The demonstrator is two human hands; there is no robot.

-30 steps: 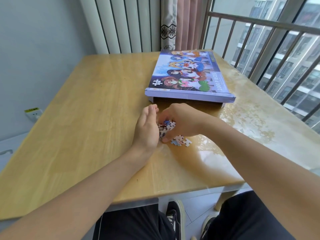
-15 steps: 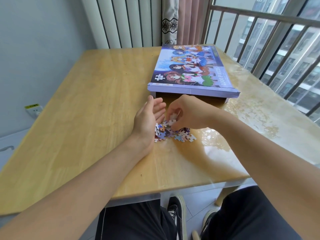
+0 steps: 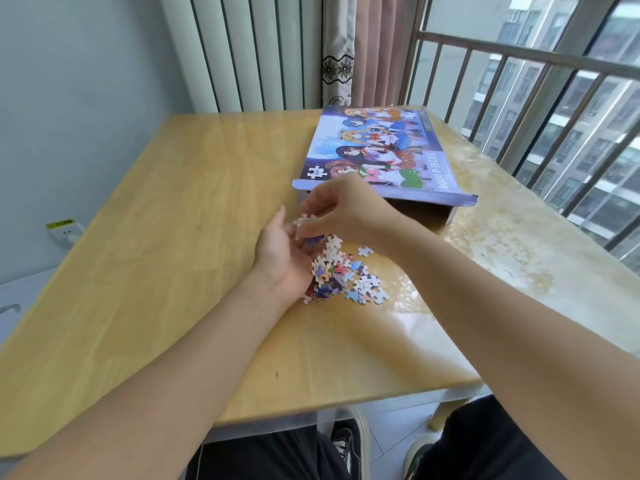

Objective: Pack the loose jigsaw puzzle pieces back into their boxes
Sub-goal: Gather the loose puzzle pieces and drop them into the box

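A small heap of loose jigsaw pieces (image 3: 343, 275) lies on the wooden table (image 3: 156, 258) in front of the puzzle box (image 3: 381, 154), whose purple picture lid rests askew over its brown base. My left hand (image 3: 280, 251) lies palm up beside the heap, fingers apart, with a few pieces resting on it. Just above that palm, my right hand (image 3: 343, 209) pinches several pieces between its fingertips. The near end of the box base stands uncovered behind my right hand.
A railing and window (image 3: 540, 109) run along the table's right side. Curtains (image 3: 349, 50) and a ribbed panel stand behind the far edge. A wall socket (image 3: 65, 232) sits low on the left. My knees and shoes show under the near edge.
My right hand has lifted off the heap with pieces pinched and now hovers over the left palm. The left hand has turned palm up and opened. More of the heap shows.
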